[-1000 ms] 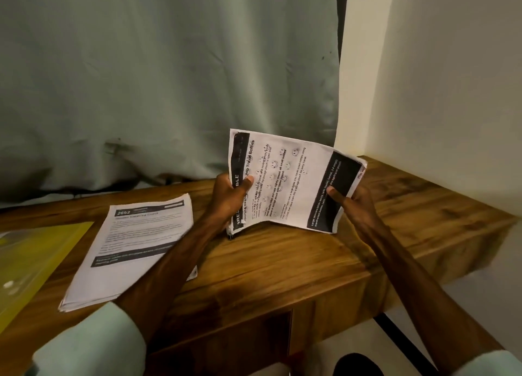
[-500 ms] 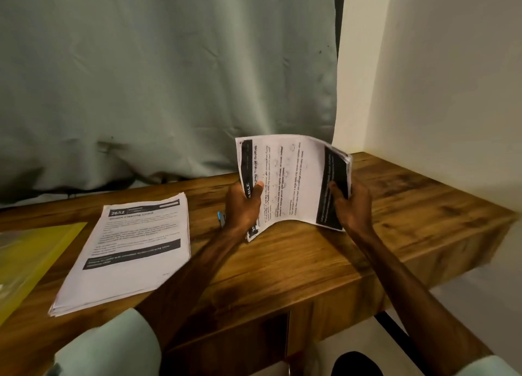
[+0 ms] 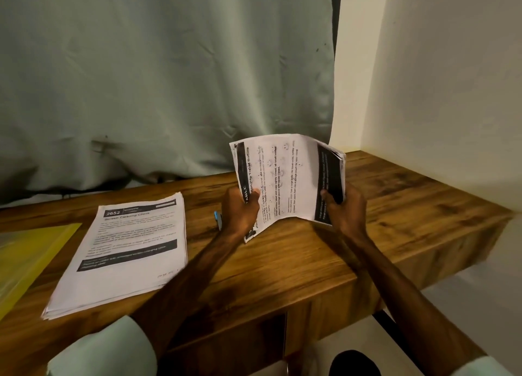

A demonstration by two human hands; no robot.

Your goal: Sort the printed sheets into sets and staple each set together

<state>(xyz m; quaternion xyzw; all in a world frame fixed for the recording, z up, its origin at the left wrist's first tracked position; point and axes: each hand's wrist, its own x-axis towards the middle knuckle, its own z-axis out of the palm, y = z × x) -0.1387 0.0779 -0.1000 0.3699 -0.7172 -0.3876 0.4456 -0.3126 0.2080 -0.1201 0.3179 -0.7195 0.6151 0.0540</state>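
I hold a thin set of printed sheets (image 3: 285,178) upright above the wooden desk (image 3: 310,265), its long side turned sideways and its middle bowed toward me. My left hand (image 3: 240,211) grips the edge with the black header bar, thumb on the front. My right hand (image 3: 343,211) grips the opposite edge, where a black band is printed. A larger stack of printed sheets (image 3: 124,251) headed "2652" lies flat on the desk to the left. Behind my left hand a small blue object (image 3: 217,219) peeks out, mostly hidden.
A yellow plastic folder (image 3: 25,260) lies at the desk's left edge. A grey-green curtain (image 3: 169,79) hangs behind the desk and a white wall (image 3: 440,79) closes the right side. The desk's front edge runs under my forearms.
My two hands have moved closer together, so the held sheets bow more and stand steeper. The view has shifted slightly to the right.
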